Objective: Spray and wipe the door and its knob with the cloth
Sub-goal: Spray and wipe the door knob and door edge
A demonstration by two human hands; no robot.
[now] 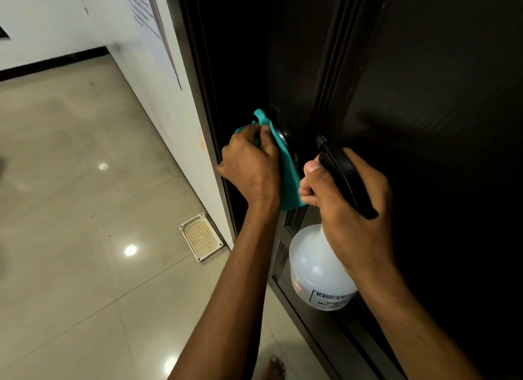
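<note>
A dark door (424, 82) fills the right half of the head view. Its silver knob (282, 137) shows only as a sliver, mostly hidden behind a teal cloth (288, 178). My left hand (250, 164) grips the cloth and holds it against the knob, with the cloth's lower end hanging down. Just to the right, my right hand (348, 195) grips a spray bottle (317, 266) by its black trigger head (343, 176). The bottle's translucent white body hangs below that hand, close to the door.
A white wall (169, 96) with a posted paper meets the door frame on the left. Glossy beige floor tiles (85, 210) spread to the left. A small white plastic basket (201, 236) lies at the wall's base. A bare foot (273, 368) shows at the bottom.
</note>
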